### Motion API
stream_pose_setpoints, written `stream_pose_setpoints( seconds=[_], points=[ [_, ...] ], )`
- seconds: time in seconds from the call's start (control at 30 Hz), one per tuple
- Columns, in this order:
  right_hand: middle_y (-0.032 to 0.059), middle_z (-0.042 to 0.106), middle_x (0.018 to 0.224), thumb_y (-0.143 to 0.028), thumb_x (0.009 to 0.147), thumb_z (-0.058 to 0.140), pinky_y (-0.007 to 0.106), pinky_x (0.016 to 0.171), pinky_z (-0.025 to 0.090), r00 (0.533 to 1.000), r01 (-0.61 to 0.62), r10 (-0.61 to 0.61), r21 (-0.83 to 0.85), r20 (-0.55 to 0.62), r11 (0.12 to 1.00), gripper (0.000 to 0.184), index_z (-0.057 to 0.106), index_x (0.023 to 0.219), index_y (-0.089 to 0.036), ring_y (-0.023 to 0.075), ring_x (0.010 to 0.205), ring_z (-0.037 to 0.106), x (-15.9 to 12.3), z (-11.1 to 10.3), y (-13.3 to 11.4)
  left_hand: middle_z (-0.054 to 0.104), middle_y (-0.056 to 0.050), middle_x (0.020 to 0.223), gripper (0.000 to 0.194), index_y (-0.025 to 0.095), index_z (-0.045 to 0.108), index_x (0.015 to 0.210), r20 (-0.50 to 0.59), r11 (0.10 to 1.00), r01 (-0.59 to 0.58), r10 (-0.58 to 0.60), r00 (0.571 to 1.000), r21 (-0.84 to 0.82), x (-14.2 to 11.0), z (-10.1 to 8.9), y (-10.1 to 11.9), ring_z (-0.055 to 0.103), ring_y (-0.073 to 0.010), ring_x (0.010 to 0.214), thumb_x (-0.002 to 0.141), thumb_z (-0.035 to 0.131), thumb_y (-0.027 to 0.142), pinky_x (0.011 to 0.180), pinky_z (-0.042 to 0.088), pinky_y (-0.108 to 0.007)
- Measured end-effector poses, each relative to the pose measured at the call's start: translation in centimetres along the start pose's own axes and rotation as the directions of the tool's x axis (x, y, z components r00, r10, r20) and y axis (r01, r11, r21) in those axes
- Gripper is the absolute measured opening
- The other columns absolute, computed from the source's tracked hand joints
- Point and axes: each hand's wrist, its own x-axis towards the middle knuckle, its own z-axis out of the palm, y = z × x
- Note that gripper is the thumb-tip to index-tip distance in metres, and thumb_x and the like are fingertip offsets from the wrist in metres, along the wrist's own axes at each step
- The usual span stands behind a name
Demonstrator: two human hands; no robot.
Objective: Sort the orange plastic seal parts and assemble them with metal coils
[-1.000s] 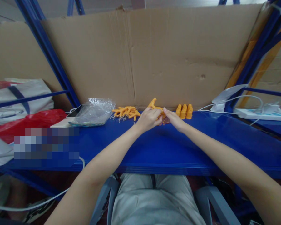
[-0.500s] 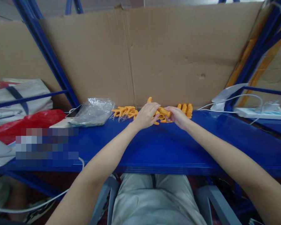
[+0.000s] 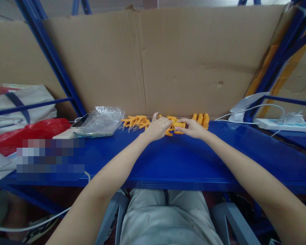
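The right hand [image 3: 193, 128] has an orange cylinder [image 3: 180, 125] pinched between thumb and fingers, lying crosswise just left of its palm, toward the other hand. The left hand [image 3: 156, 129] meets it from the opposite side, its fingers bent and drawn together near the cylinder's left end, with one digit sticking up; whether those fingers grip anything, I cannot tell. Loose orange pieces [image 3: 169, 133] lie between and just below the two hands, partly covered by the left fingers and by the cylinder itself. Just left of the left hand is a heap of branching orange parts [image 3: 135, 120] with small metal chains [image 3: 133, 128] trailing toward the near side; the left wrist comes up close to it. Right behind the right hand stand knobbly orange parts [image 3: 201, 119] in a tight group, their lower portion partly hidden by that hand. Farther left of the left hand sit a clear plastic bag [image 3: 100, 120] and, beyond it, a red bag [image 3: 35, 131]. Well to the right of the right hand are a white cable [image 3: 275, 104] and a white power strip [image 3: 287, 125]. A cardboard sheet [image 3: 181, 61] rises behind both hands, walling off the far edge of the blue tabletop [image 3: 168, 160] beneath them.
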Motion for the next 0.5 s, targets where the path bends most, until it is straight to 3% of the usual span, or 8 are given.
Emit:
stream_pose_setpoints(
  seconds=[0.27, 0.5],
  points=[
    [0.0118, 0.073, 0.115, -0.038, 0.089, 0.061, 0.043, 0.092, 0.051, 0.994, 0.078, -0.056, -0.261, 0.094, 0.962, 0.034, 0.071, 0.115, -0.018, 0.0294, 0.105, 0.068, -0.13, -0.07, -0.25, 0.072, -0.01, 0.103, 0.024, 0.019, 0.065, 0.105, 0.1, 0.997, 0.026, -0.019, 0.995, -0.071, -0.04, -0.11, -0.04, 0.064, -0.0238, 0.101, 0.092, 0.045, 0.015, 0.108, 0.03, -0.054],
    [0.0144, 0.071, 0.107, -0.034, 0.094, 0.055, 0.037, 0.083, 0.047, 0.972, 0.231, -0.21, -0.578, 0.103, 0.782, 0.037, 0.066, 0.125, -0.018, 0.028, 0.099, 0.065, -0.36, -0.5, -0.41, 0.073, -0.007, 0.094, 0.024, 0.019, 0.065, 0.092, 0.115, 0.987, 0.07, -0.054, 0.992, -0.146, 0.18, -0.49, -0.02, 0.065, -0.0238, 0.092, 0.096, 0.041, 0.025, 0.097, 0.035, -0.049]
  ],
)
